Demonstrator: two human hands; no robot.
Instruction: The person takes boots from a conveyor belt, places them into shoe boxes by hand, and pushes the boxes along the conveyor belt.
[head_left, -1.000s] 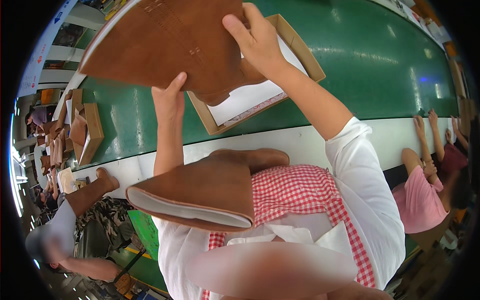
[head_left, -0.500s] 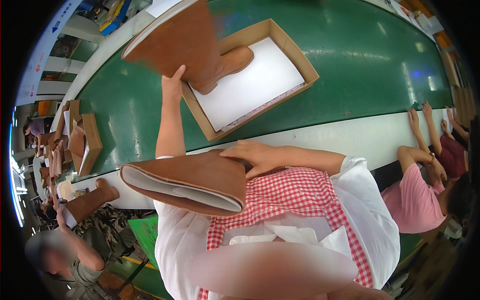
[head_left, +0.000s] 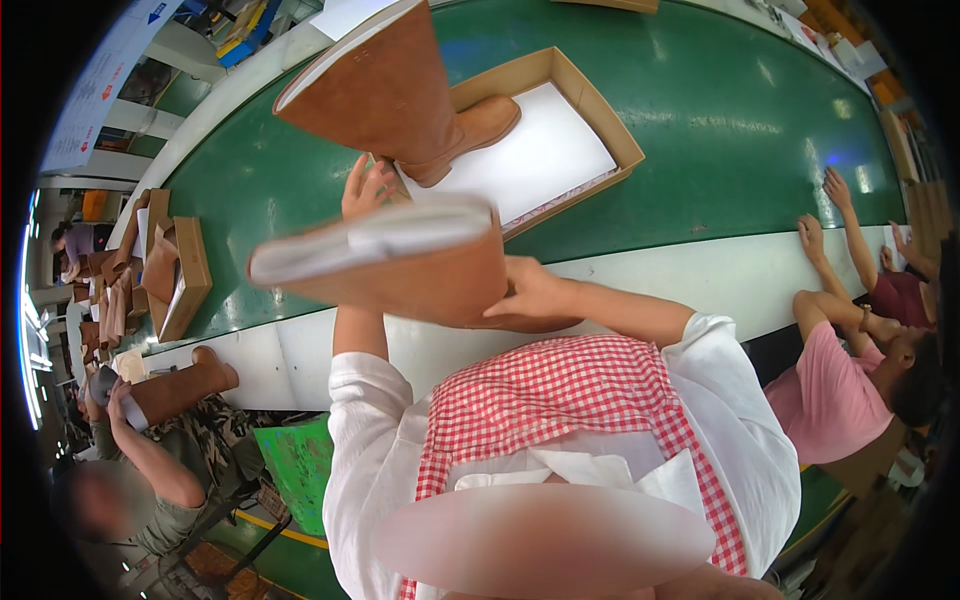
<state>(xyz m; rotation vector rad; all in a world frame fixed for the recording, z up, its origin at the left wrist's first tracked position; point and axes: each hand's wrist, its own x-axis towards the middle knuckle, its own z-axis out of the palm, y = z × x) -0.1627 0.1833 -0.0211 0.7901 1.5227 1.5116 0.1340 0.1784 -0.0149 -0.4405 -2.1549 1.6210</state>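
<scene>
Tan suede is what both hands deal with: the left hand (head_left: 366, 186) props the first tall boot (head_left: 385, 85), its fingers spread against the back of the shaft with no closed grasp on it, while the boot's foot rests inside the open cardboard shoebox (head_left: 600, 125) on the green conveyor belt (head_left: 720, 110). The right hand (head_left: 528, 292) has its fingers clenched round the heel end of the second tall boot (head_left: 395, 262), which hangs level over the white counter (head_left: 640, 275) edge, lined opening toward the person's left. Judging from this, the propped boot could flop sideways out of the shoebox, since only open fingers steady a tall, soft shaft; the second boot, held at one end, might sag or swing into the first and knock it over. Compared with half a second ago, the second boot has risen from lap height to just beside the left hand, and the first boot has sunk further into the shoebox
</scene>
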